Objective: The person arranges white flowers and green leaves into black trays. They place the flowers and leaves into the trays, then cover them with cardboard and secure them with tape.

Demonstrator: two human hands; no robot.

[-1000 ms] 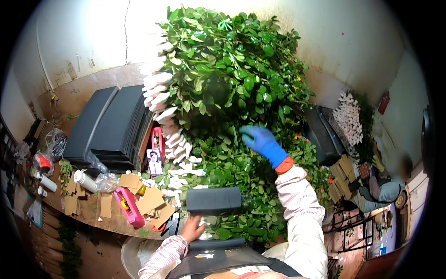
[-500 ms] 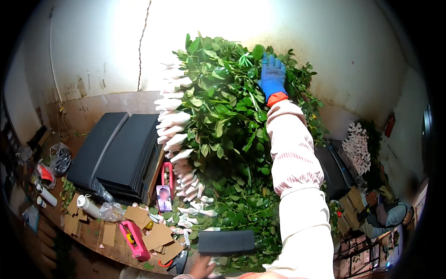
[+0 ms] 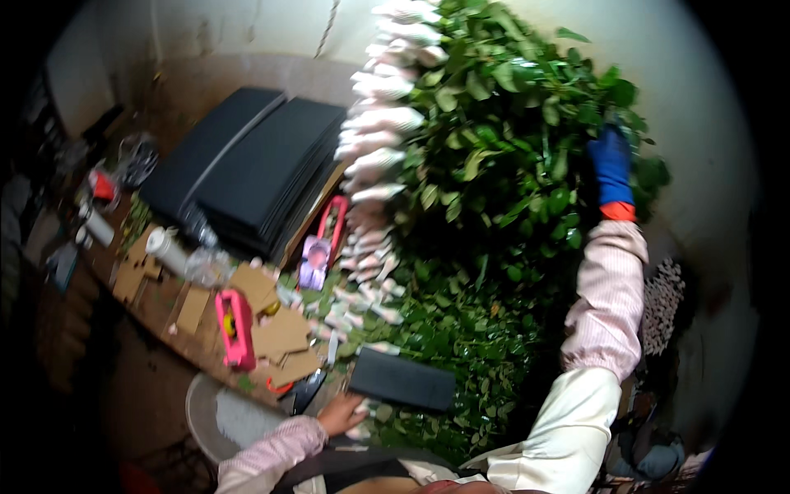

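My right hand (image 3: 611,165), in a blue knitted glove, reaches far into the leafy stems (image 3: 510,156) at the right side of a tall pile. Its fingers are blurred and partly hidden among the leaves. Along the pile's left side stick out flower buds (image 3: 383,115) in white netting sleeves. My bare left hand (image 3: 339,414) lies low at the table's front, fingers stretched out beside a few netted buds. Just above it, a dark rectangular block (image 3: 401,379) rests on the lower layer of leafy stems (image 3: 494,362).
Strapped black sheets (image 3: 247,165) are stacked at the left. Near them are a pink tape dispenser (image 3: 236,333), a red one (image 3: 333,218), a lit phone (image 3: 315,262), cardboard pieces (image 3: 280,337), a white bottle (image 3: 167,251) and a dark-bladed tool (image 3: 309,391). A basin (image 3: 202,420) stands below the edge.
The view has shifted, so the pile sits higher and farther right. My right hand is now deeper among the leaves at the pile's side; more of my left forearm shows.
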